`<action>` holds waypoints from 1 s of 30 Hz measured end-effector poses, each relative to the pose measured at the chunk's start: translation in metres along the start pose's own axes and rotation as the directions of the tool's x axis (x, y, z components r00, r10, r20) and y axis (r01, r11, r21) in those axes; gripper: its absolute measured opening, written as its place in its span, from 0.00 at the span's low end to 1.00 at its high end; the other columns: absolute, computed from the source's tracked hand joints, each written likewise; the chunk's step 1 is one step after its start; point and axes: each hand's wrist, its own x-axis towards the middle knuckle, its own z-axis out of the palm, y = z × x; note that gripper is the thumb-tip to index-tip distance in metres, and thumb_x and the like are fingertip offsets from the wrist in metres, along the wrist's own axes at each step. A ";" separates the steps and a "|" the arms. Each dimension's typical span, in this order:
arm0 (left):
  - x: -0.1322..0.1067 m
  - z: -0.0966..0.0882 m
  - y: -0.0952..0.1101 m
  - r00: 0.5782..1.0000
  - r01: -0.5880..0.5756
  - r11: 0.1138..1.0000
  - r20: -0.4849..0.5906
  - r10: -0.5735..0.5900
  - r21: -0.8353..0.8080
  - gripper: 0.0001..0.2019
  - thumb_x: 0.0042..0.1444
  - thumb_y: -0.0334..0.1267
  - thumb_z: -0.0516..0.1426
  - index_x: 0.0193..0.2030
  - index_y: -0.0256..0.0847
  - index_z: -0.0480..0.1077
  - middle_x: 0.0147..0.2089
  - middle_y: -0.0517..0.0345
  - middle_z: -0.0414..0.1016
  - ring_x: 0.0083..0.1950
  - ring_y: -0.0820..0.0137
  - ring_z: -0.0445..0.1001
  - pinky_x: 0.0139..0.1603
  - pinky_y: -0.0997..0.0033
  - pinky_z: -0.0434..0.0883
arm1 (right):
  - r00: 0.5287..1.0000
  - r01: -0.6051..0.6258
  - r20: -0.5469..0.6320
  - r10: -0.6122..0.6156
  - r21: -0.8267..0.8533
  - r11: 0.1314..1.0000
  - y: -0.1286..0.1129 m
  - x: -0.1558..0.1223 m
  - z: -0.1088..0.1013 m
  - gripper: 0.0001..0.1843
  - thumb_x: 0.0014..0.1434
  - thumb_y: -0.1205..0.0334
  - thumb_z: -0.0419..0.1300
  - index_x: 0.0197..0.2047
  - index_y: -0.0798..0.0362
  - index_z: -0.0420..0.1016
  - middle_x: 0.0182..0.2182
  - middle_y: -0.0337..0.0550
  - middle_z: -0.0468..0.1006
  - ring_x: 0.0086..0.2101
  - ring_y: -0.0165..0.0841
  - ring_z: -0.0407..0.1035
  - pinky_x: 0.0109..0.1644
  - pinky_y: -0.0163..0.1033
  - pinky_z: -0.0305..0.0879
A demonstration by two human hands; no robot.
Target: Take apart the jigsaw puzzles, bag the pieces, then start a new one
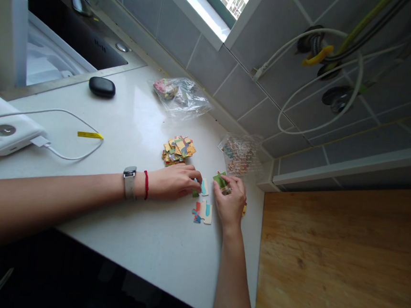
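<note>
My left hand point(177, 182), with a watch and a red cord at the wrist, rests low over the counter. Its fingers are curled and closed at a green-and-blue jigsaw puzzle piece point(195, 193), partly hidden under the fingertips. A cream-and-blue piece point(205, 187) lies beside it. Pinched between the thumb and fingers of my right hand point(231, 197) is a green jigsaw puzzle piece point(219, 178). Just below, joined pieces point(203, 212) in cream, blue and red lie flat. A heap of puzzle pieces point(179, 150) sits beyond my left hand. A yellow piece point(244, 209) peeks out behind my right wrist.
Clear plastic bags, one with pieces point(181, 97) and one crumpled point(241, 152), lie near the tiled wall. A wooden board point(340, 261) borders the counter at right. Leftward are a black case point(102, 87), a white device point(9, 129) with a cable, and a sink point(93, 43).
</note>
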 end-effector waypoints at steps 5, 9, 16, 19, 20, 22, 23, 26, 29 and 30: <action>-0.001 0.001 -0.002 1.000 0.010 1.000 -0.021 -0.010 0.011 0.09 0.67 0.33 0.60 0.51 0.44 0.79 0.56 0.50 0.78 0.49 0.62 0.75 0.51 0.62 0.72 | 0.999 0.017 0.045 -0.021 0.073 0.997 -0.001 0.000 0.001 0.12 0.61 0.57 0.65 0.47 0.49 0.83 0.45 0.48 0.78 0.48 0.43 0.73 0.57 0.48 0.69; -0.001 0.002 -0.001 0.999 0.013 0.999 -0.032 -0.012 0.042 0.07 0.68 0.38 0.61 0.48 0.46 0.81 0.55 0.50 0.78 0.48 0.62 0.75 0.50 0.62 0.72 | 0.995 0.042 0.081 -0.053 0.140 0.989 -0.004 0.000 0.001 0.13 0.61 0.57 0.66 0.49 0.49 0.82 0.47 0.48 0.77 0.50 0.42 0.73 0.59 0.48 0.70; -0.003 0.004 0.000 0.999 -0.021 0.999 -0.038 0.022 0.047 0.12 0.68 0.33 0.58 0.54 0.46 0.79 0.66 0.47 0.73 0.64 0.52 0.72 0.57 0.54 0.72 | 0.993 0.042 0.102 -0.061 0.178 0.983 -0.005 0.001 0.002 0.12 0.62 0.59 0.66 0.49 0.49 0.82 0.47 0.48 0.77 0.50 0.42 0.73 0.59 0.49 0.70; -0.005 0.009 -0.002 0.998 -0.042 0.999 -0.047 0.041 -0.005 0.14 0.66 0.31 0.59 0.54 0.49 0.80 0.66 0.48 0.74 0.70 0.49 0.68 0.62 0.50 0.71 | 0.994 0.030 0.101 -0.046 0.159 0.987 -0.004 0.001 0.003 0.12 0.62 0.58 0.65 0.49 0.48 0.82 0.47 0.48 0.78 0.50 0.43 0.73 0.59 0.50 0.70; -0.006 0.009 -0.003 0.998 -0.040 0.999 -0.045 0.040 -0.017 0.14 0.66 0.31 0.59 0.54 0.49 0.80 0.66 0.48 0.74 0.70 0.48 0.68 0.63 0.49 0.71 | 0.994 0.028 0.096 -0.043 0.152 0.988 -0.003 0.001 0.003 0.12 0.62 0.58 0.65 0.49 0.48 0.82 0.47 0.48 0.78 0.50 0.43 0.73 0.59 0.50 0.70; -0.006 0.010 -0.003 0.999 -0.035 0.999 -0.039 0.034 -0.026 0.14 0.67 0.32 0.59 0.54 0.49 0.80 0.65 0.48 0.75 0.70 0.48 0.68 0.63 0.49 0.71 | 0.996 0.027 0.080 -0.037 0.130 0.991 -0.002 0.001 0.003 0.12 0.62 0.58 0.64 0.48 0.48 0.82 0.47 0.49 0.78 0.50 0.43 0.73 0.59 0.50 0.70; -0.005 0.010 -0.003 0.999 -0.033 0.999 -0.035 0.032 -0.025 0.14 0.67 0.32 0.59 0.54 0.50 0.80 0.65 0.48 0.75 0.70 0.48 0.68 0.64 0.49 0.71 | 0.997 0.026 0.069 -0.034 0.115 0.993 -0.001 0.001 0.003 0.12 0.62 0.58 0.64 0.48 0.48 0.82 0.46 0.49 0.78 0.49 0.43 0.73 0.59 0.50 0.70; -0.005 0.009 -0.001 1.000 -0.023 1.000 -0.015 0.023 -0.003 0.14 0.67 0.32 0.58 0.56 0.49 0.80 0.66 0.46 0.74 0.70 0.47 0.68 0.64 0.46 0.71 | 0.999 0.008 0.042 -0.011 0.065 0.998 0.002 0.001 0.003 0.13 0.62 0.57 0.64 0.48 0.50 0.83 0.46 0.50 0.78 0.48 0.44 0.73 0.58 0.50 0.69; -0.004 0.009 -0.001 1.000 -0.011 1.000 -0.013 0.011 0.016 0.14 0.68 0.33 0.58 0.57 0.47 0.78 0.68 0.42 0.71 0.71 0.45 0.67 0.64 0.43 0.71 | 0.998 -0.026 0.056 0.025 0.013 1.000 0.005 0.000 0.004 0.14 0.62 0.56 0.64 0.49 0.51 0.83 0.46 0.51 0.78 0.48 0.45 0.73 0.57 0.51 0.69; -0.005 0.009 -0.001 1.000 -0.011 1.000 -0.022 0.011 0.013 0.13 0.68 0.33 0.58 0.56 0.45 0.78 0.69 0.41 0.70 0.71 0.45 0.67 0.65 0.42 0.70 | 0.997 -0.032 0.067 0.032 -0.003 0.999 0.006 0.000 0.004 0.15 0.62 0.56 0.64 0.49 0.51 0.82 0.47 0.51 0.78 0.48 0.45 0.73 0.58 0.51 0.68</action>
